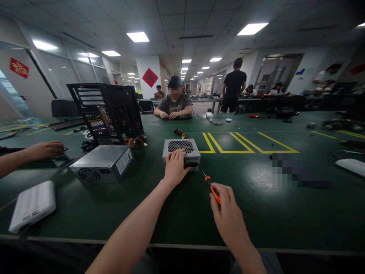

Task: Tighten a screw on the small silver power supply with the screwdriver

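A grey metal power supply box [182,146] with a honeycomb grille stands on the green table at the centre. My left hand [176,165] lies on its top and near face, fingers spread over the grille's edge. My right hand [226,203], to the right and nearer to me, is closed on an orange and black screwdriver [212,189]. The thin shaft points up and left, its tip at the box's lower right corner. A bundle of cables [180,133] lies behind the box.
A second power supply [101,163] and an open black computer case [114,110] stand left. A white device [34,203] lies front left. Another person's hand [51,149] is at far left. A person [174,101] sits opposite. Yellow tape [234,152] marks the table.
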`<state>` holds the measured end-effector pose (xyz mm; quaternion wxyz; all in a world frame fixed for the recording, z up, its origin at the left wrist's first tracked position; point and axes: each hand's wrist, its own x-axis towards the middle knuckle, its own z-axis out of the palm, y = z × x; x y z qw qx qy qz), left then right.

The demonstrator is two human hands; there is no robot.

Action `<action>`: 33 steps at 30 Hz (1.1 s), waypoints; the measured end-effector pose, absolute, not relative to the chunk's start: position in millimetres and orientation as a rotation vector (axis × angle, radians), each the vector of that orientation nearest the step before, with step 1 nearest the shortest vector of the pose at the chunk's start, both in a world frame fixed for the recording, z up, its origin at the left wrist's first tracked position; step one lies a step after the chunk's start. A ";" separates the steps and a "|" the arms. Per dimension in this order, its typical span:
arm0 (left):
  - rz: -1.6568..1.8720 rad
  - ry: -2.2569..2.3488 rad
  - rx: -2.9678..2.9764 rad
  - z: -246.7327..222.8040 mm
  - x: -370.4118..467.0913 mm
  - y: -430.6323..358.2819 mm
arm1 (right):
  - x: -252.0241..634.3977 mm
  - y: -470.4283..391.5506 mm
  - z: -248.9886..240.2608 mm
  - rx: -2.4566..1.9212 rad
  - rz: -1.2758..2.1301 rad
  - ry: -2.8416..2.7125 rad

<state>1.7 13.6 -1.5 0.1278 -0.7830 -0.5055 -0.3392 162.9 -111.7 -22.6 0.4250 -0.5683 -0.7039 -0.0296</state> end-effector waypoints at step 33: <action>-1.030 -1.433 -2.241 -6.6 4.5 17.3 | 160.6 -116.9 -15.7 -1.389 0.046 -1.822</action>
